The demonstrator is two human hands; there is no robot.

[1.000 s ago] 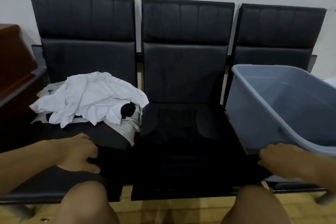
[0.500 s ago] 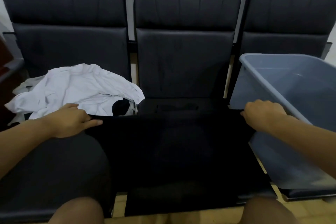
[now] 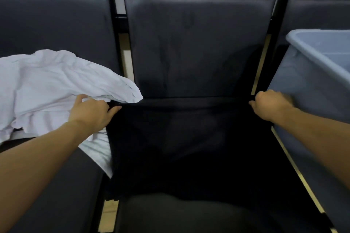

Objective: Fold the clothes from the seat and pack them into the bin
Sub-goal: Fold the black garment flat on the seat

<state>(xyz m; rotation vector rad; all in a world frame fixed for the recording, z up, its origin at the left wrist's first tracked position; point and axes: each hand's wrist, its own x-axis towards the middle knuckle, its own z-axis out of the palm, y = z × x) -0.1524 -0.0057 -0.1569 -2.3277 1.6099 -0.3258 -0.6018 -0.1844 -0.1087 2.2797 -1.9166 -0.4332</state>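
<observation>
Hands at either corner, a person spreads a black garment across the middle seat of a row of dark padded chairs. The left hand pinches the cloth's far left corner, fingers curled onto the fabric edge, with the thumb side lying against a heap of white clothes. The right hand grips the far right corner, fingers folded round the hem, just beside the wall of a grey-blue plastic bin.

Between the two hands the garment's upper edge runs taut and roughly straight along the line where the seat meets its backrest. From there the cloth lies flat over the cushion toward the camera, its near edge ending short of the seat's front, where bare upholstery shows. Its left edge overlaps the lower fringe of the white clothes.

The white heap sits crumpled on the left seat, one fold reaching over the gap toward the middle chair. The bin stands tilted on the right seat, its open mouth facing up and left; what can be seen of its inside shows only plastic. Pale flooring shows through the gaps between the chairs. Both forearms reach in from the lower corners.
</observation>
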